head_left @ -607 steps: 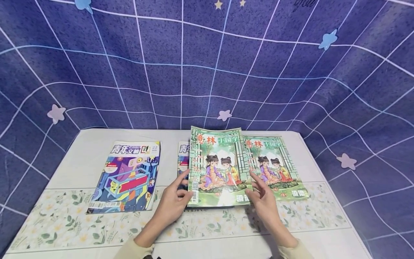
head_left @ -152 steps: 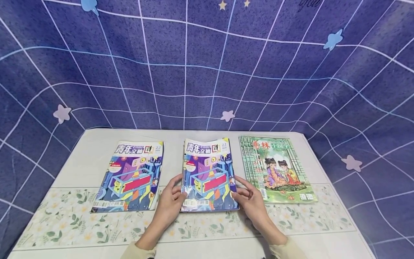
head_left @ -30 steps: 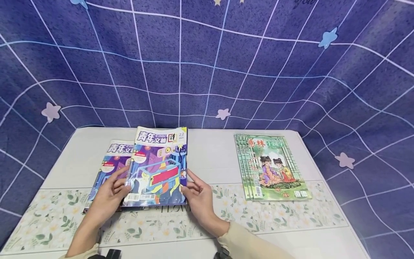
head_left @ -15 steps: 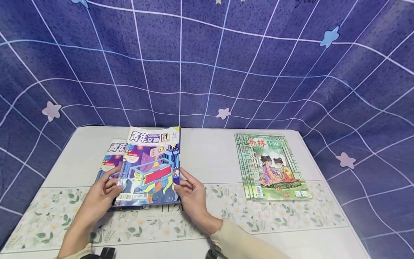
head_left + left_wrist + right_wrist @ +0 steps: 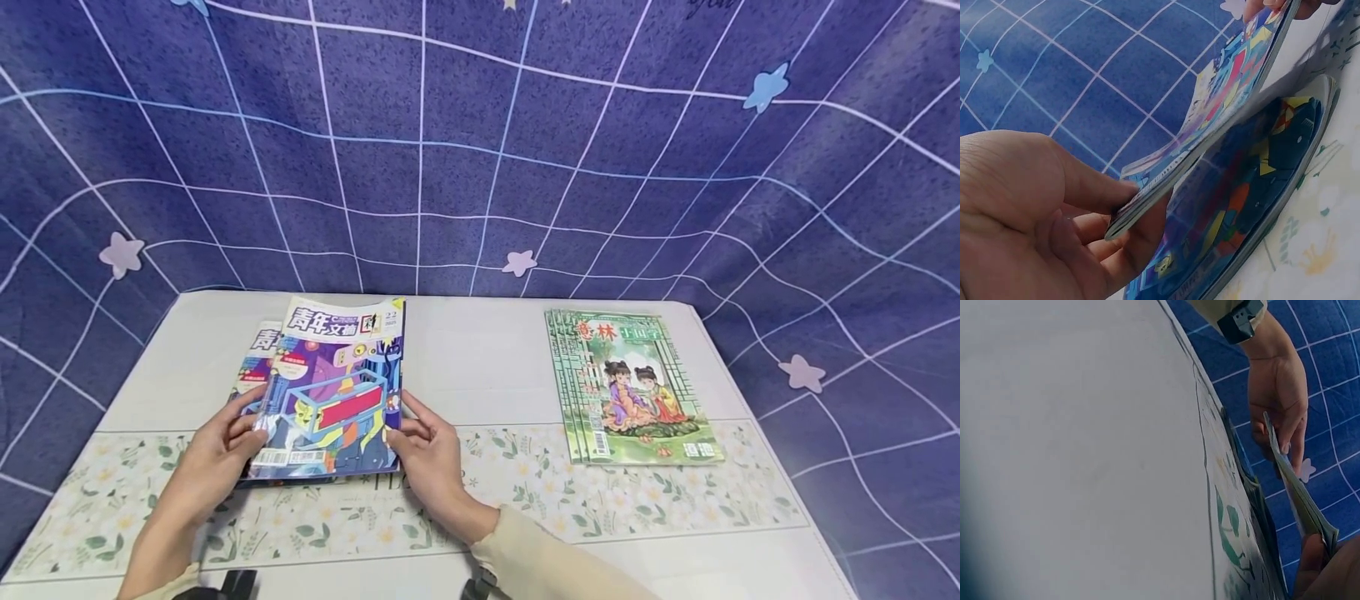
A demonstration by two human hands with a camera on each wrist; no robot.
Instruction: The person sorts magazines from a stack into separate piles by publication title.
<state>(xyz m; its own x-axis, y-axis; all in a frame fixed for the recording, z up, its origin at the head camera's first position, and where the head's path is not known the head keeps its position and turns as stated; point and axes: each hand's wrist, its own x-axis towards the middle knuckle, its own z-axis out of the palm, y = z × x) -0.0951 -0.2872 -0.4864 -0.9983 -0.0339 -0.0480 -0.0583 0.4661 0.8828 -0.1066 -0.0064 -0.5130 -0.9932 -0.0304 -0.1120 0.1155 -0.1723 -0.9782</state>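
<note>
Between my two hands is a magazine (image 5: 337, 392) with a purple-and-blue cartoon cover. My left hand (image 5: 213, 458) pinches its lower left edge, thumb on top and fingers beneath, as the left wrist view shows. On the opposite edge, my right hand (image 5: 431, 458) grips it the same way. The magazine is raised and tilted above another magazine (image 5: 1241, 194) of the same cover, lying on the table. In the head view that lower one (image 5: 251, 367) is mostly hidden, showing only along its left and bottom edges.
A fanned stack of green magazines (image 5: 637, 392) lies on the right side of the table (image 5: 487, 358), its left edges staggered. A floral band (image 5: 525, 492) runs across the tabletop. Behind and beside the table hangs a blue gridded cloth (image 5: 465, 183) with stars.
Over the last second both hands have carried the magazine left and slightly down, over the matching one. Five seconds ago it lay mid-table; earlier, a green magazine was held there, above it.
</note>
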